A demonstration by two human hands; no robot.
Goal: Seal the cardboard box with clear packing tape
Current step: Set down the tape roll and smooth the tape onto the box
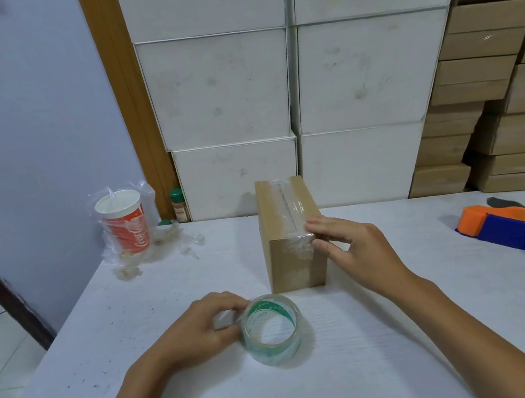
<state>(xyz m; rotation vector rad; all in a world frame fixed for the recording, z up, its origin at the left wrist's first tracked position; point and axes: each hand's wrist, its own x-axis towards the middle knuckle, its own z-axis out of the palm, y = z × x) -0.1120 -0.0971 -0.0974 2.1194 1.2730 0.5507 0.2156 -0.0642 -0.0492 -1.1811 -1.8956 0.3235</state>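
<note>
Clear packing-tape roll (272,329) on white tabletop (381,335), gripped by left hand (203,330); right hand (352,246), loosely spread, fingertips pressing tape end onto small brown cardboard box (290,236) just behind: rub firmly over the edge, smoothing wrinkles

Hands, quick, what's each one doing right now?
Left hand: closed on the clear tape roll, which rests on the table.
Right hand: open, fingers pressing tape on the cardboard box.

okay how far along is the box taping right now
Done: clear tape already runs along the cardboard box top seam and folds over the near edge. In hand: the right hand presses that tape end down; the left hand holds the tape roll on the table. Left: other seams aren't visible.
</note>
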